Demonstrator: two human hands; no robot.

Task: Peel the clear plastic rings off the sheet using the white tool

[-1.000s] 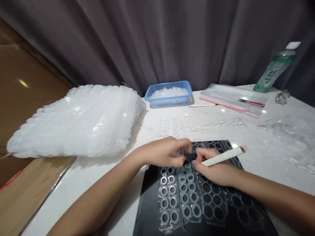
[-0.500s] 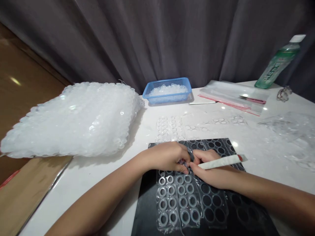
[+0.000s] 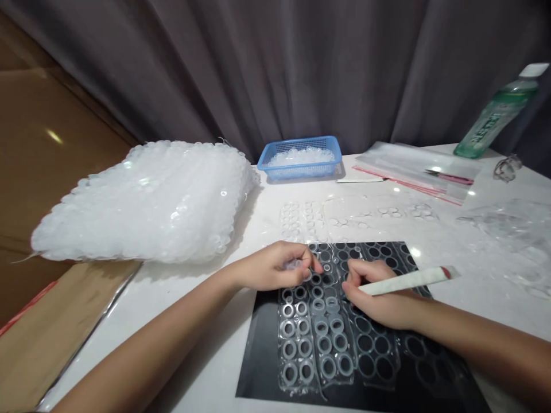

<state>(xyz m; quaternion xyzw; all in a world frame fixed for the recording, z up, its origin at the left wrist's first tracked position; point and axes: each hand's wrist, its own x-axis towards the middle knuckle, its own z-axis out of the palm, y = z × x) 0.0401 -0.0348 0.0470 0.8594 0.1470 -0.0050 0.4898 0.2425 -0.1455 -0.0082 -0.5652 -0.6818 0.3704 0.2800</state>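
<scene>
My left hand [image 3: 278,267] is curled around a few small clear plastic rings [image 3: 293,264], its index fingertip and thumb over the upper left of a black board [image 3: 262,355]. My right hand [image 3: 379,295] grips a white pen-shaped tool [image 3: 400,281] with a red band near its rear end. The tool's working tip is hidden by the fingers. Between and below the hands, clear film sheets [image 3: 379,344] with rows of round cut-outs lie on the board. The two left strips carry thick translucent rings [image 3: 328,365].
A bulging bag of translucent rings [image 3: 150,206] lies at left above brown cardboard [image 3: 86,315]. Behind stand a blue basket [image 3: 301,166] of clear pieces and a green bottle [image 3: 495,117]. Zip bags [image 3: 400,163] with a pink-handled tool [image 3: 451,176], and scrap film [image 3: 512,241], lie at right.
My hands have parted: the left has drawn back left from the right, uncovering the middle of the ring strips. The right hand keeps its tool, and the whole view has shifted slightly.
</scene>
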